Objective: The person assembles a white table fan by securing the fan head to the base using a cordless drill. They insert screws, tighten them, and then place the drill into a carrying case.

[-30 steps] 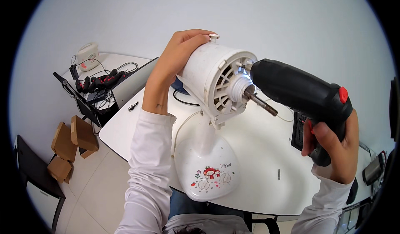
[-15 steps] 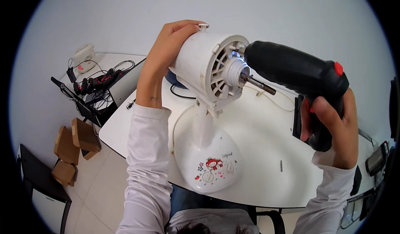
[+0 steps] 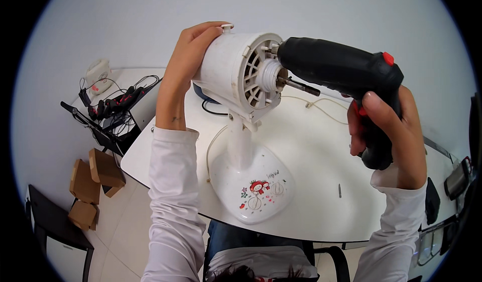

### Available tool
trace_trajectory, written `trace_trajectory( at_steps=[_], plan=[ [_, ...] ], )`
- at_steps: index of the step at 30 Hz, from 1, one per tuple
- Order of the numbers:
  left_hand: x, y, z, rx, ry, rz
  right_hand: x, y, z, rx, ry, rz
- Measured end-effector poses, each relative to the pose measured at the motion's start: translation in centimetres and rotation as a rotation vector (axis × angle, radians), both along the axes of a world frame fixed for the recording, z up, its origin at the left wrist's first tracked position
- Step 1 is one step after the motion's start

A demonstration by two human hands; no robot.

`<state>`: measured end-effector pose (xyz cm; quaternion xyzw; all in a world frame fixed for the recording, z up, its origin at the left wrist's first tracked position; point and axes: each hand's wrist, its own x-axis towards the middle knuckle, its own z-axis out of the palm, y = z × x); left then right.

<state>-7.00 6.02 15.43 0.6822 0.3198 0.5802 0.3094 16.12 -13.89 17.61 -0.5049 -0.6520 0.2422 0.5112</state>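
Farther left now, matte black drill (image 3: 334, 63) in curled right hand (image 3: 394, 124), white plastic cylinder (image 3: 222, 63) under wide-cupped left hand (image 3: 189, 52).

The top (image 3: 173, 191) is white and long-sleeved, the jeans (image 3: 233, 236) blue.

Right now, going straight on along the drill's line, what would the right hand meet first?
Probably the slotted front of the white motor housing, with the drill leading; whether they touch is unclear.

1 short line of dark lettering (image 3: 272, 174) stands on the glossy white base (image 3: 233, 181).
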Motion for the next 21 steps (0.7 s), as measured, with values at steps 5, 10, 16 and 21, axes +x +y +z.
trace_trajectory(
  at_steps=[5, 10, 16, 21],
  plan=[
    [-0.6, 0.9, -0.2, 0.122, 0.086, -0.025, 1.6, -0.2, -1.4, 0.021, 0.138, 0.026],
    [-0.1, 0.7, -0.7, 0.163, -0.036, -0.024, 6.8, -1.0, -7.3, 0.126, 0.140, -0.091],
    [0.8, -2.6, -2.6, 0.759, -0.078, 0.395, 9.5, 1.1, -17.9, 0.067, -0.618, -0.369],
    [2.4, -5.4, -4.1, 1.003, 0.245, 0.360, 10.4, 3.1, -24.4, 0.002, -0.843, -0.356]
  ],
)
